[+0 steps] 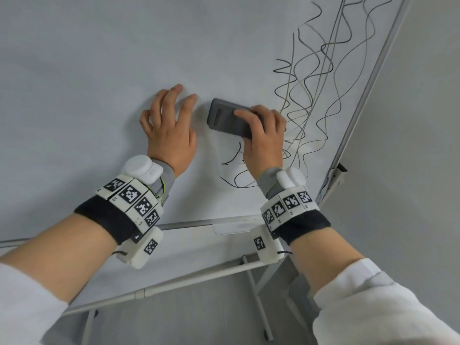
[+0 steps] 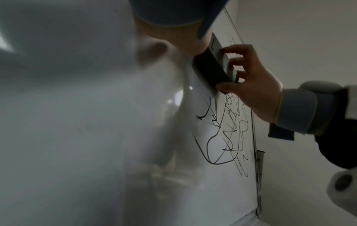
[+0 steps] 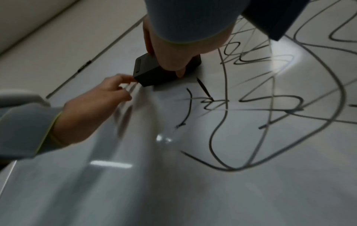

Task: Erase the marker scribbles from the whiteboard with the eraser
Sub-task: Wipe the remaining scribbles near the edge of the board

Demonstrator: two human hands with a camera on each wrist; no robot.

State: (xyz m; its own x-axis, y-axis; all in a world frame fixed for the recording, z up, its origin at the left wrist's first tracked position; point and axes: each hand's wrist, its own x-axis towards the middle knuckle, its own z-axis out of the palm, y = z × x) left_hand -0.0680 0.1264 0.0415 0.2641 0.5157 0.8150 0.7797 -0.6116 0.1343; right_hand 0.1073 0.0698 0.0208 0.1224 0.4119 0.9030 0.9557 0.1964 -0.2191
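Observation:
A whiteboard (image 1: 99, 70) fills the head view. Black marker scribbles (image 1: 313, 78) cover its right part and run down below my right hand (image 1: 263, 135). That hand grips a dark grey eraser (image 1: 226, 118) and holds it flat against the board just left of the scribbles. My left hand (image 1: 169, 120) rests on the bare board a little left of the eraser, fingers spread and slightly bent, holding nothing. In the right wrist view the eraser (image 3: 148, 70) sits under my right fingers, with scribbles (image 3: 270, 99) to its right. The left wrist view shows the eraser (image 2: 212, 67) pinched by the right hand (image 2: 251, 85).
The board's metal frame (image 1: 368, 90) runs diagonally on the right, with a grey wall (image 1: 410, 145) beyond it. A bottom rail with a tray (image 1: 231, 226) and the stand's legs (image 1: 254, 290) lie below. The board's left part bears no marks.

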